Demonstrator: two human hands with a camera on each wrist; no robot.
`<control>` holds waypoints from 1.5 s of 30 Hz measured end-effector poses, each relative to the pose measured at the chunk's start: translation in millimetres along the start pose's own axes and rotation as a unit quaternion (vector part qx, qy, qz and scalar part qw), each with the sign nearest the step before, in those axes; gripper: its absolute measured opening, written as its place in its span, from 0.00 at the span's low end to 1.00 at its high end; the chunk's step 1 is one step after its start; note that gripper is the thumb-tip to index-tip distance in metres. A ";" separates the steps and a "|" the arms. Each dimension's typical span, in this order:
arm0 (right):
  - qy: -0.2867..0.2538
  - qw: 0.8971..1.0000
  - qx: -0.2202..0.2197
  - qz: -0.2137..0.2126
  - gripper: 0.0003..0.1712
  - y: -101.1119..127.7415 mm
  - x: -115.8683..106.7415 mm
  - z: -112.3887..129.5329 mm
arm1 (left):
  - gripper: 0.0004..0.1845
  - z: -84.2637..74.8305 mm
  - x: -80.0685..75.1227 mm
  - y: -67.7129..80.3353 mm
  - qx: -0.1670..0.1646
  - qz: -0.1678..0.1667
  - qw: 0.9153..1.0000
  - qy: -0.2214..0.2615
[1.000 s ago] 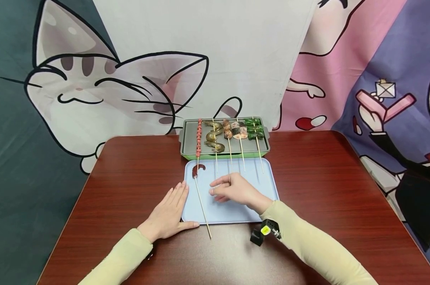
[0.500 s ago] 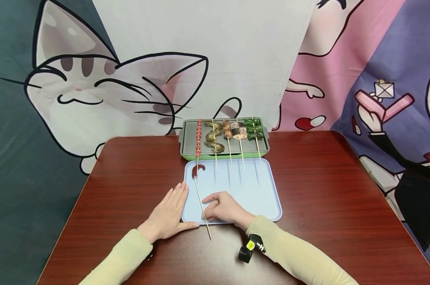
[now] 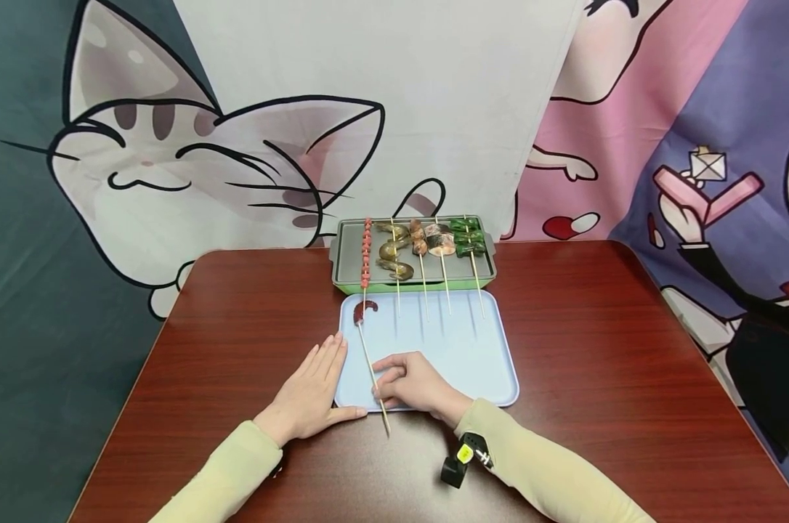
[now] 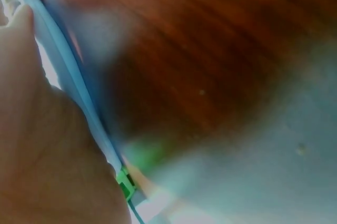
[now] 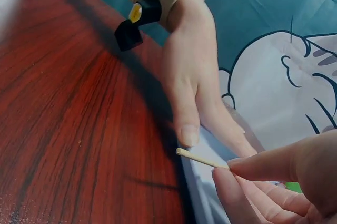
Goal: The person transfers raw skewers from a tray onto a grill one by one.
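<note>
A thin wooden skewer (image 3: 372, 367) with a dark red curled piece (image 3: 364, 311) at its far end lies along the left side of the pale blue tray (image 3: 479, 349). My right hand (image 3: 404, 381) pinches the skewer near its near end; the right wrist view shows fingertips (image 5: 247, 168) closed on the stick (image 5: 200, 158). My left hand (image 3: 312, 392) lies flat on the brown table, fingers straight, thumb against the tray's front left corner. In the left wrist view only my palm (image 4: 47, 145) and the tray's edge (image 4: 68, 71) show, blurred.
A green-rimmed grill pan (image 3: 482, 272) behind the tray holds several loaded skewers (image 3: 421, 247) whose sticks reach over the tray. The brown table (image 3: 597, 349) extends to both sides. A cartoon cat cloth (image 3: 172, 152) hangs behind.
My right hand moved from the tray's middle toward me and to the left, and closed its fingers on the skewer's near end. The left hand stayed put.
</note>
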State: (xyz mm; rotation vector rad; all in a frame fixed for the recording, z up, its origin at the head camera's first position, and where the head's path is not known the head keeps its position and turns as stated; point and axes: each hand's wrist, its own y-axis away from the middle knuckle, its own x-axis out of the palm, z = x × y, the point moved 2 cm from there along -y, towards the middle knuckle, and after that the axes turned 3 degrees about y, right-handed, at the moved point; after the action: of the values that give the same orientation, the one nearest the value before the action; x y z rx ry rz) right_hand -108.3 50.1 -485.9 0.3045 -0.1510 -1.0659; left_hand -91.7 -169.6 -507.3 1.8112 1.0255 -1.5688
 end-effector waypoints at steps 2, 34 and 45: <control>-0.005 1.000 -0.002 0.000 0.24 1.7 -0.8 2.6 | 0.61 -0.3 0.0 -0.2 0.000 0.000 1.000 0.001; 0.052 0.991 -0.120 0.021 0.27 -3.0 -4.5 130.4 | 0.62 -2.7 -3.5 -1.9 0.000 0.015 1.000 -0.003; 0.045 0.995 -0.081 -0.048 0.24 -65.1 -23.3 144.7 | 0.61 -1.9 -4.0 -0.8 -0.011 0.029 1.000 -0.002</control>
State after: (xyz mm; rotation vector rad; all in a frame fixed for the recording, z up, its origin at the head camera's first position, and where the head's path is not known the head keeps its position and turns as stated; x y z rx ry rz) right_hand -212.6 16.4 -368.8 0.2138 0.0318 -1.1506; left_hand -91.4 -168.5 -503.0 1.8077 0.9760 -1.5206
